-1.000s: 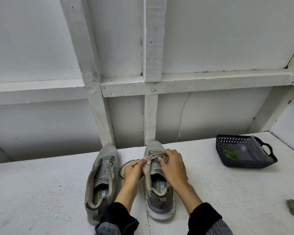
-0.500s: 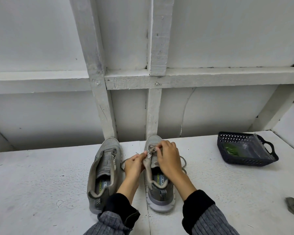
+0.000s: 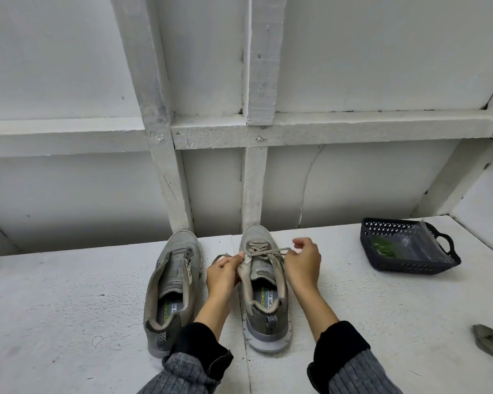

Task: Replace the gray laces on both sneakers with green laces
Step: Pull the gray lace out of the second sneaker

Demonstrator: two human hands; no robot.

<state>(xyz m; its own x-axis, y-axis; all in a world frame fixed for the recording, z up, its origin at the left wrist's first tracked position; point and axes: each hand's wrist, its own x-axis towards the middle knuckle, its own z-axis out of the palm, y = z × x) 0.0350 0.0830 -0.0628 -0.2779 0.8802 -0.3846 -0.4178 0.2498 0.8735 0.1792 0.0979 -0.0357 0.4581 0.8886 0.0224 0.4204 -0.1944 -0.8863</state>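
Two grey sneakers stand side by side on the white surface, toes pointing away from me. The left sneaker (image 3: 171, 282) has no lace in it. The right sneaker (image 3: 264, 285) still carries a grey lace (image 3: 261, 250) crossed over its upper eyelets. My left hand (image 3: 224, 273) pinches the sneaker's left eyelet flap and one lace end. My right hand (image 3: 303, 264) pulls the other lace end out to the right. Green laces (image 3: 383, 248) lie in a clear bag inside the dark basket (image 3: 410, 265).
The basket sits at the right on the white surface (image 3: 69, 308). A loose grey lace bundle (image 3: 491, 341) lies near the right edge. White wooden posts and a rail (image 3: 325, 127) rise just behind the sneakers.
My right hand has moved off the top of the right sneaker to its right side, drawing the grey lace out taut. The upper crossings now show. The view has tilted slightly.
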